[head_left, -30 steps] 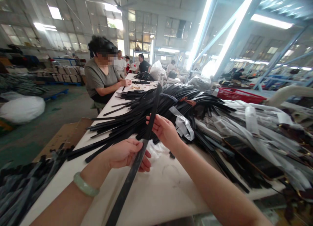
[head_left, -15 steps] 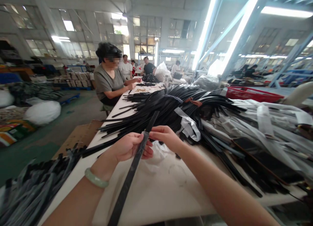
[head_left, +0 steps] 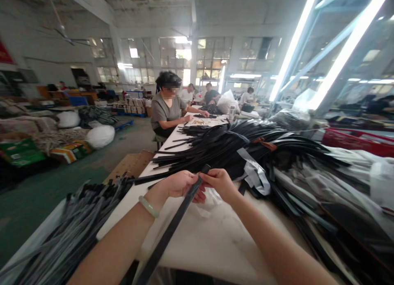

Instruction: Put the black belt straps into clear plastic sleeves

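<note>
A long black strap (head_left: pixel 172 223) slants up from the table's front edge, its far end pointing away from me. Its lower part looks covered by a thin see-through plastic sleeve. My left hand (head_left: pixel 184 185), below a pale green bangle (head_left: pixel 148 206), is closed around the strap near its far end, thumb on top. My right hand (head_left: pixel 219 183) pinches the strap from the other side, fingertips close to the left thumb. Just beyond both hands lies a large pile of black straps (head_left: pixel 197 153) on the white table (head_left: pixel 221 244). Crumpled white plastic (head_left: pixel 209 201) sits under my hands.
Plastic-covered straps (head_left: pixel 83 219) are heaped at the left. A silvery strip (head_left: pixel 255 172) and white plastic sleeves (head_left: pixel 381 176) lie on the right, before a red crate (head_left: pixel 351 141). A co-worker (head_left: pixel 169 108) sits at the table's far left side.
My view has swung left, so everything sits further right. My right hand has moved in to pinch the strap beside my left thumb, and less of the strap's far end sticks out beyond my hands.
</note>
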The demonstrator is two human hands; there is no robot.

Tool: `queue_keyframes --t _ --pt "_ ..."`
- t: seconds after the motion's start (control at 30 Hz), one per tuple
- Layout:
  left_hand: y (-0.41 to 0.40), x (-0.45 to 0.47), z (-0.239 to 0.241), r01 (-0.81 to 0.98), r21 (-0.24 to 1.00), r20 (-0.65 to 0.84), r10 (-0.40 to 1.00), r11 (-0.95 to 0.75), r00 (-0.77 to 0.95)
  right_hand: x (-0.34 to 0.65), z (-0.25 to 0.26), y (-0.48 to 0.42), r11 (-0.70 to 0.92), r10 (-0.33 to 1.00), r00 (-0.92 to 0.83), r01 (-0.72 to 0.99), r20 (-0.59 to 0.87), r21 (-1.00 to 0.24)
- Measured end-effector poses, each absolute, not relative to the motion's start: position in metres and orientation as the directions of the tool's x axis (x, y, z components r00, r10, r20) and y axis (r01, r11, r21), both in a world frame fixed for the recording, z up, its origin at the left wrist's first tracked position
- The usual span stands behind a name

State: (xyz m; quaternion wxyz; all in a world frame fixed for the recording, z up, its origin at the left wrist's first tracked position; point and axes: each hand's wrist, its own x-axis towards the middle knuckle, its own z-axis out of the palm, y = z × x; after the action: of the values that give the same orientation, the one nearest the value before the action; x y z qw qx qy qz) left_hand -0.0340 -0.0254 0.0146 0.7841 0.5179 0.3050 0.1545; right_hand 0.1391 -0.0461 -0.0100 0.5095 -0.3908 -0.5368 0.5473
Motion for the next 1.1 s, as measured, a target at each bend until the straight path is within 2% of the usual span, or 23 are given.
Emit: queue_keyframes --t 0.1,0.2,0.23,0.3,0.4,0.47,0.53,0.63,0.7,0.73,0.77,0.83,0.87,0.93,1.0,1.07,1.1 --pt "-0.054 -0.05 0.018 0.108 0.926 -0.327 0.626 0.362 0.708 0.141 -0.007 -0.05 0.243 0.97 -0.015 -0.036 0.244 -0.969" --pt "-0.108 -0.086 0.023 0.161 0.944 -0.32 0.677 0.288 0.663 0.147 -0.005 -0.055 0.239 0.969 0.07 -0.052 0.236 -0.97" --pt "-0.129 -0.103 0.026 0.172 0.95 -0.31 0.711 0.262 0.63 0.149 -0.006 -0.056 0.219 0.975 0.045 -0.067 0.217 -0.973" --pt "-0.171 -0.142 0.038 0.196 0.953 -0.298 0.823 0.229 0.484 0.156 -0.01 -0.054 0.16 0.974 -0.153 -0.065 0.168 -0.985" --pt "-0.221 -0.212 0.065 0.221 0.94 -0.289 0.95 0.258 0.118 0.172 -0.021 -0.041 0.199 0.938 -0.305 0.091 0.163 -0.976" --pt "-0.241 -0.258 0.083 0.199 0.934 -0.281 0.955 0.295 -0.098 0.189 -0.028 -0.028 0.332 0.922 -0.302 0.297 0.241 -0.895" --pt "-0.245 -0.302 0.091 0.175 0.931 -0.277 0.932 0.32 -0.233 0.206 -0.029 -0.018 0.435 0.9 -0.272 0.491 0.342 -0.755" --pt "-0.224 -0.357 0.078 0.155 0.928 -0.273 0.903 0.338 -0.332 0.223 -0.021 -0.014 0.465 0.872 -0.225 0.657 0.434 -0.593" --pt "-0.19 -0.385 0.057 0.211 0.912 -0.28 0.909 0.352 -0.308 0.225 -0.013 -0.017 0.452 0.871 -0.216 0.707 0.442 -0.544" --pt "-0.168 -0.392 0.046 0.282 0.894 -0.246 0.907 0.348 -0.342 0.224 -0.009 -0.018 0.436 0.871 -0.199 0.736 0.45 -0.518" --pt "-0.145 -0.394 0.037 0.397 0.858 -0.147 0.898 0.325 -0.416 0.221 -0.007 -0.019 0.422 0.871 -0.188 0.759 0.454 -0.496" --pt "-0.1 -0.376 0.026 0.657 0.705 0.141 0.857 0.265 -0.496 0.212 -0.005 -0.022 0.424 0.874 -0.221 0.782 0.433 -0.457" --pt "-0.082 -0.355 0.024 0.767 0.609 0.284 0.847 0.201 -0.448 0.206 -0.006 -0.023 0.44 0.875 -0.259 0.779 0.41 -0.447" --pt "-0.063 -0.293 0.024 0.897 0.44 0.444 0.88 -0.048 -0.171 0.191 -0.009 -0.026 0.497 0.857 -0.334 0.735 0.392 -0.461" --pt "-0.064 -0.215 0.023 0.842 0.34 0.425 0.867 -0.419 0.26 0.176 -0.015 -0.03 0.614 0.786 -0.44 0.636 0.435 -0.467" --pt "-0.074 -0.141 0.019 0.656 0.277 0.272 0.712 -0.703 0.648 0.165 -0.023 -0.032 0.734 0.679 -0.586 0.52 0.441 -0.438" --pt "-0.077 -0.109 0.016 0.562 0.259 0.206 0.613 -0.786 0.762 0.162 -0.027 -0.032 0.766 0.638 -0.65 0.484 0.413 -0.423"
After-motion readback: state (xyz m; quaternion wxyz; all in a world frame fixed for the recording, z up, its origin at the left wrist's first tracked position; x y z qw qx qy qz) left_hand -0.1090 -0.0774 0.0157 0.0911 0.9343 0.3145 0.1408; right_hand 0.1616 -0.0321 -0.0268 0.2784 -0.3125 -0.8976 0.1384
